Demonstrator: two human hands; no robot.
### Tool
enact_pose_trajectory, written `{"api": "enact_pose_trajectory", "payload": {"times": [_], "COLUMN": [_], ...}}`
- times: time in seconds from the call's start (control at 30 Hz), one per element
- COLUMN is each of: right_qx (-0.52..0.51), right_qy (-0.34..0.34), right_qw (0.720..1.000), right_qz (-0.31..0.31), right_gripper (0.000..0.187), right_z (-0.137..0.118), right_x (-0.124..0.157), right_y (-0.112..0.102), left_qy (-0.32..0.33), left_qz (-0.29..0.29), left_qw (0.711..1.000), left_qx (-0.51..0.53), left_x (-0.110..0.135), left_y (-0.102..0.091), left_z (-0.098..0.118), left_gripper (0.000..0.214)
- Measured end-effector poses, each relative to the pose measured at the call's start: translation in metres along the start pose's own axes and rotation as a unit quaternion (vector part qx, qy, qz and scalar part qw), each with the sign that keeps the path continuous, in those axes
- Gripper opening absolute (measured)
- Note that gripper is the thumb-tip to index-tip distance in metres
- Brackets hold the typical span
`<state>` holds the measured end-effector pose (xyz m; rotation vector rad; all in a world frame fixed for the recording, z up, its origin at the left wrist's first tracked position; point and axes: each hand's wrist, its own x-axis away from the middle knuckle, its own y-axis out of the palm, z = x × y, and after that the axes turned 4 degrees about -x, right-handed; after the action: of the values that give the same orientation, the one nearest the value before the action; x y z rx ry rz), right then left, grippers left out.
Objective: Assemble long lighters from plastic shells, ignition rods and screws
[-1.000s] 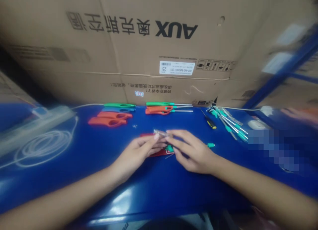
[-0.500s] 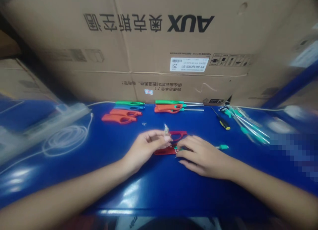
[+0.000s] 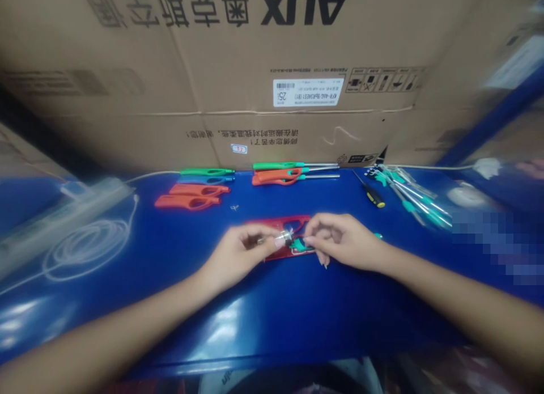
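Observation:
My left hand [image 3: 244, 246] pinches a small shiny cylinder [image 3: 282, 237] with a metal-looking end, tilted over a red lighter casing [image 3: 276, 218]. The casing lies on the blue table, its halves apart, with a green piece [image 3: 300, 245] and a pale wire between them. At the casing's right end, my right hand [image 3: 340, 239] has thumb and forefinger pressed together beside the green piece. What sits between those fingertips is too small to make out. The tip of a green-ended rod [image 3: 378, 236] shows behind the right hand.
Orange lighter casings [image 3: 187, 201] and a green one [image 3: 204, 172] lie back left. Assembled lighters [image 3: 278, 176] rest by the cardboard box [image 3: 238, 65]. Farther right are a yellow-black screwdriver [image 3: 374, 198] and several metal lighter rods [image 3: 419, 195]. A coiled white cable [image 3: 89, 246] lies left.
My left hand has turned the cylinder from upright to tilted rightward. My right hand's spread fingers have drawn into a pinch, uncovering the green piece. The camera view has shifted.

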<state>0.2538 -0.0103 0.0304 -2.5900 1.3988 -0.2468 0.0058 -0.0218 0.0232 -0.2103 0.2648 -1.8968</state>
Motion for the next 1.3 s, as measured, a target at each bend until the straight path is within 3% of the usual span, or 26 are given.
{"api": "enact_pose_trajectory", "payload": {"times": [0.13,0.4,1.3], "right_qx": [-0.063,-0.081,-0.058], "right_qy": [0.023,0.017,0.006], "right_qw": [0.998,0.996,0.997], "right_qz": [-0.02,-0.03,-0.05], "right_gripper": [0.031,0.038,0.031], "right_z": [0.0045,0.0086,0.011], "right_x": [-0.0052,-0.008,-0.0074], "right_y": [-0.0034,-0.003,-0.0048], "left_qy": [0.01,0.006,0.018], "left_qz": [-0.004,-0.009,-0.007], "left_qw": [0.999,0.993,0.993], "left_qx": [-0.038,-0.119,-0.12], "left_x": [0.0002,0.0026,0.0027], "left_y": [0.0032,0.0056,0.0049], "left_z": [-0.0032,-0.0065,-0.0076], "left_gripper": [0.029,0.03,0.027]}}
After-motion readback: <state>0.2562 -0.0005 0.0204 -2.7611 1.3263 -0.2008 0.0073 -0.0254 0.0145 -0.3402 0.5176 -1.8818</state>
